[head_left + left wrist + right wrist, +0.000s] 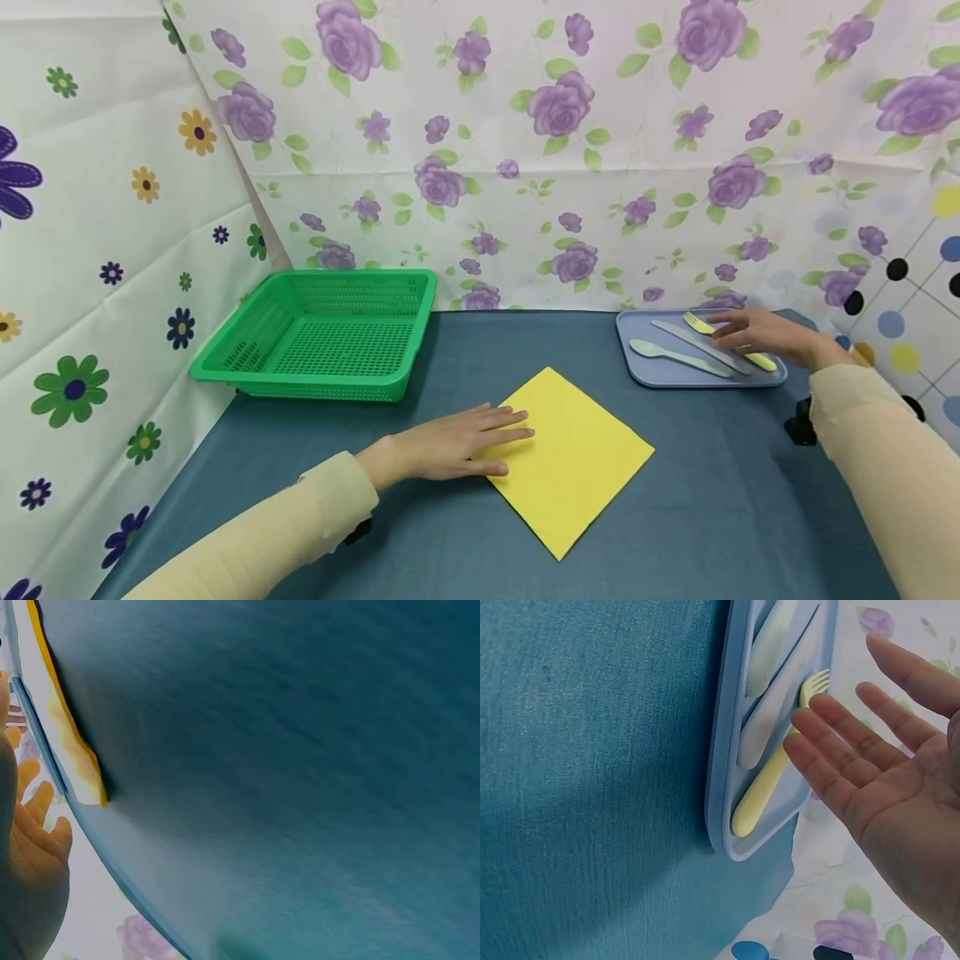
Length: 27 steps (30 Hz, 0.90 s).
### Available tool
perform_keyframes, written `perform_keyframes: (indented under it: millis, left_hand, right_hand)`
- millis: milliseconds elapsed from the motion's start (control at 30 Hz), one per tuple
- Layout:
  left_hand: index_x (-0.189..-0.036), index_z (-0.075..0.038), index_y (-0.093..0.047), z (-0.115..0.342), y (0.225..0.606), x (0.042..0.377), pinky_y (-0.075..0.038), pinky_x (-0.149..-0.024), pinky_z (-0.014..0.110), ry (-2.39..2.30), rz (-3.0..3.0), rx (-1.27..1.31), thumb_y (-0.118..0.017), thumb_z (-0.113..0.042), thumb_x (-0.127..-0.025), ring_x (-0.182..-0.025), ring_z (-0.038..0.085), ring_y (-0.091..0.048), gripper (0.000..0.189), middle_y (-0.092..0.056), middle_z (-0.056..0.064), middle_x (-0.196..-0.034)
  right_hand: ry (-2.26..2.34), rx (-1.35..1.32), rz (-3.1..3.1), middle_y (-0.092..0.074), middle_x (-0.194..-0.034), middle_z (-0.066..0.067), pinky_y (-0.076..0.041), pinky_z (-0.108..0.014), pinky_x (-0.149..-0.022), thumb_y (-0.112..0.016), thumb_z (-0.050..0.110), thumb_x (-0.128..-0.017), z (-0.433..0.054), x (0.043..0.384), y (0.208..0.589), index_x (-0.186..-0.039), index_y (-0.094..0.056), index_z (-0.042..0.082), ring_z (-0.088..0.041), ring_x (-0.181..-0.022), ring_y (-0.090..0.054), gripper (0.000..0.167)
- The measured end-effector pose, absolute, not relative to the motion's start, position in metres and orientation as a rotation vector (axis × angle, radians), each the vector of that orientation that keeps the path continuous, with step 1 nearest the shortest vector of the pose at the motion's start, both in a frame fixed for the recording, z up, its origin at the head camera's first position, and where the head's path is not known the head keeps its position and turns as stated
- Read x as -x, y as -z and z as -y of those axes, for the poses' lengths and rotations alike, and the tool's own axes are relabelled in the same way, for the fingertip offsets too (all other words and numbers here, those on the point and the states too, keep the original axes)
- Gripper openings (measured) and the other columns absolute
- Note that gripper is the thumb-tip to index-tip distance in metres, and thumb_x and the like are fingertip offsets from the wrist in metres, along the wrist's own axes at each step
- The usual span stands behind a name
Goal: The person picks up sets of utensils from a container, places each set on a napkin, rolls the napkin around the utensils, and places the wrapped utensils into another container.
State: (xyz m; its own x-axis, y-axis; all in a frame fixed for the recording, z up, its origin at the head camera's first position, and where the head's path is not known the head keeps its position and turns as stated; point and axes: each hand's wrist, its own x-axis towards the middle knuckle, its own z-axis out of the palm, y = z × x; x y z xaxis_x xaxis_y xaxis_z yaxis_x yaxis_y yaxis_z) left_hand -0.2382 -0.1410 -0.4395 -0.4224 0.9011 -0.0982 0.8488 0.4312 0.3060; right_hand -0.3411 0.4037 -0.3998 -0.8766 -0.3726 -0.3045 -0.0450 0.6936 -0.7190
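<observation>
A yellow folded napkin [573, 458] lies turned like a diamond on the blue-covered table. My left hand [465, 442] is spread over its left corner, fingers extended and holding nothing. At the right, my right hand [765, 333] hovers over a blue-grey tray [645, 375], its fingers loosely extended. On the tray lie a pale green spoon [675, 357], a whitish knife [693, 343] and a yellow fork [699, 325]. The fork is nearest to the right hand, which partly covers it in the head view. In the right wrist view, the fork [761, 795] lies uncovered along most of its handle.
A green plastic basket [375, 387] with perforated walls stands at the back left. A floral curtain [510, 217] hangs behind the table, and another flowered sheet [112, 317] borders the left side. Dotted cloth [907, 317] borders the right.
</observation>
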Motion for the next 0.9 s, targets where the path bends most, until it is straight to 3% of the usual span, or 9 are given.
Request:
perform_keyframes:
  millis: [300,567,900]
  left_hand:
    - [-0.167,-0.027,-0.025,0.148,0.44,0.235,-0.01,-0.13,0.039,-0.321,-2.421,-1.509,-0.041,-0.05,-0.112,-0.159,0.022,-0.018,0.063,-0.018,0.003,-0.174]
    - [-0.167,-0.028,-0.028,0.149,0.444,0.236,-0.011,-0.129,0.036,-0.305,-2.413,-1.532,-0.041,-0.048,-0.112,-0.159,0.021,-0.017,0.06,-0.019,0.004,-0.174]
    - [-0.168,-0.031,-0.022,0.149,0.448,0.232,-0.014,-0.129,0.035,-0.252,-2.389,-1.467,-0.038,-0.052,-0.112,-0.16,0.014,-0.008,0.061,-0.013,-0.004,-0.175]
  right_hand:
    - [1.001,0.322,-2.503,-0.042,-0.152,-0.039,-0.047,-0.062,-0.107,-0.059,0.03,-0.108,-0.403,0.341,0.402,-0.162,-0.027,-0.005,-0.051,-0.136,-0.048,0.072]
    - [1.067,0.312,-2.49,-0.044,-0.15,-0.038,-0.048,-0.061,-0.106,-0.059,0.023,-0.108,-0.401,0.341,0.406,-0.161,-0.028,-0.006,-0.05,-0.137,-0.048,0.067]
    - [1.062,0.293,-2.516,-0.047,-0.147,-0.038,-0.051,-0.06,-0.103,-0.059,0.021,-0.108,-0.401,0.345,0.412,-0.159,-0.031,-0.007,-0.047,-0.132,-0.053,0.065]
